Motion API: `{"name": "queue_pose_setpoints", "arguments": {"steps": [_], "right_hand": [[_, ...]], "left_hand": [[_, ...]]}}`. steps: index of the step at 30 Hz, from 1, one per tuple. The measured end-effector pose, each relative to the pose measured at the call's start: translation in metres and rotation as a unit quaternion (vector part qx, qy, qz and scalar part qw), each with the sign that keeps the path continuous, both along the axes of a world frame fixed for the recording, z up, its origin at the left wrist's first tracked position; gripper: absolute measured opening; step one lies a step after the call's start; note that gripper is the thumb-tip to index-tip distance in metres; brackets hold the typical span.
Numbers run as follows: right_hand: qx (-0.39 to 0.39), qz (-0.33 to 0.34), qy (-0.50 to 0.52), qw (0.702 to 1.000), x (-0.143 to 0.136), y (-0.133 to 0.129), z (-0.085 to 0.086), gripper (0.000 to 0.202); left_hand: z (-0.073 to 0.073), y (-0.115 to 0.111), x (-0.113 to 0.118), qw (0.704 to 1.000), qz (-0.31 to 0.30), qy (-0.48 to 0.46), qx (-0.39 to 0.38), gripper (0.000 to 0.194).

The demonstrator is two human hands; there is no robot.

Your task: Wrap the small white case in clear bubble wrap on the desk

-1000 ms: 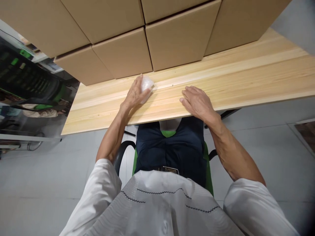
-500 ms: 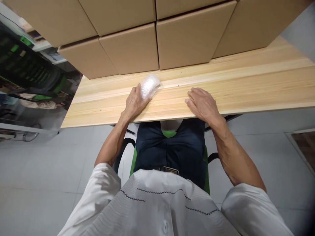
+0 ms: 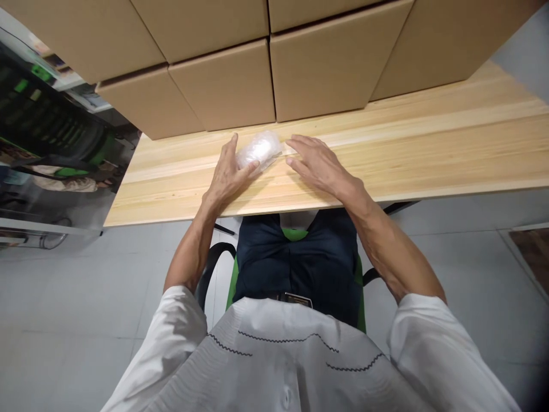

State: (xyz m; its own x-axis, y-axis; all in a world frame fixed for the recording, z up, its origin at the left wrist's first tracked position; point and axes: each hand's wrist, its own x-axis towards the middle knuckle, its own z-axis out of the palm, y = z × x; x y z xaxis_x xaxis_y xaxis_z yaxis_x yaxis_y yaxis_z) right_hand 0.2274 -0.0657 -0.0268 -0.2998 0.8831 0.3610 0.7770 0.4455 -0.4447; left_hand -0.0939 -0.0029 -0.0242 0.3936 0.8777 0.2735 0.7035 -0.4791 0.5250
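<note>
Right hand (image 3: 319,163) brought inward across the wooden surface (image 3: 450,137): its fingertips had come up close to the right end of a clear, bubble-wrapped packet (image 3: 261,147). With this shift the packet lay between the two hands, within easy reach of both. The left hand (image 3: 226,173) remained at the packet's left end, fingers spread, the thumb laid against its near side; no closed grip could be seen. The fingers of the right hand were open and slightly bent, apparently just short of contact. The packet rested on the surface, set at a slant; what the wrapping contained could not be told.

Surroundings: cardboard boxes (image 3: 223,86), stacked in at least two rows, stood along the far side of the surface and closed off the space behind the packet. The strip in front of them was open towards the seated person, so nothing stood between either hand and the packet; only a reach farther back would have met cardboard. The person's green seat (image 3: 361,303), with its black armrest (image 3: 214,257), stood close to the near edge. To the left, beyond the surface, was another chair, black and green (image 3: 51,103).
</note>
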Motion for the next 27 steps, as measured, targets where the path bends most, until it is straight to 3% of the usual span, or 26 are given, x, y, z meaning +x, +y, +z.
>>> {"name": "queue_pose_setpoints", "arguments": {"steps": [4, 7, 17, 23, 27], "right_hand": [[0.006, 0.049, 0.016, 0.999, -0.027, 0.034, 0.007, 0.085], [0.004, 0.075, 0.013, 0.997, -0.044, 0.049, 0.005, 0.084], [-0.015, 0.070, -0.041, 0.997, -0.059, 0.052, -0.010, 0.073], [-0.017, 0.066, -0.030, 0.997, -0.064, 0.056, -0.013, 0.071], [-0.016, 0.091, 0.027, 0.995, -0.052, 0.060, -0.020, 0.073]], "left_hand": [[-0.010, 0.005, 0.001, 1.000, -0.009, 0.012, 0.002, 0.118], [-0.018, 0.005, 0.002, 1.000, -0.004, 0.022, -0.006, 0.116], [-0.033, 0.007, 0.002, 1.000, -0.002, 0.008, 0.003, 0.102], [-0.029, 0.003, 0.004, 1.000, -0.002, 0.015, 0.023, 0.093], [-0.021, 0.000, 0.002, 1.000, 0.000, 0.025, 0.014, 0.087]]}}
